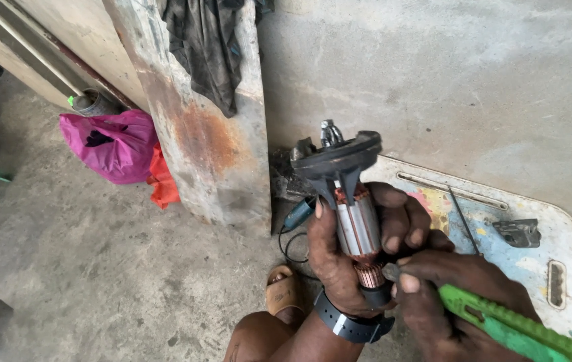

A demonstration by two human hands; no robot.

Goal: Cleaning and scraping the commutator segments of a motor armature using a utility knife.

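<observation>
Green cutter (514, 328) gripped, right hand (447, 295) | armature (356, 224) clasped, left hand (339, 261) | concrete floor (98, 268)

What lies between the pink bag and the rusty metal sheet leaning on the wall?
In the head view, an orange-red bag sits between the pink bag and the rusty sheet.

- One head-worn view looks steeply down from close above at the person's lap and the concrete floor (98, 268).
- It faces a grey wall (467, 80).
</observation>
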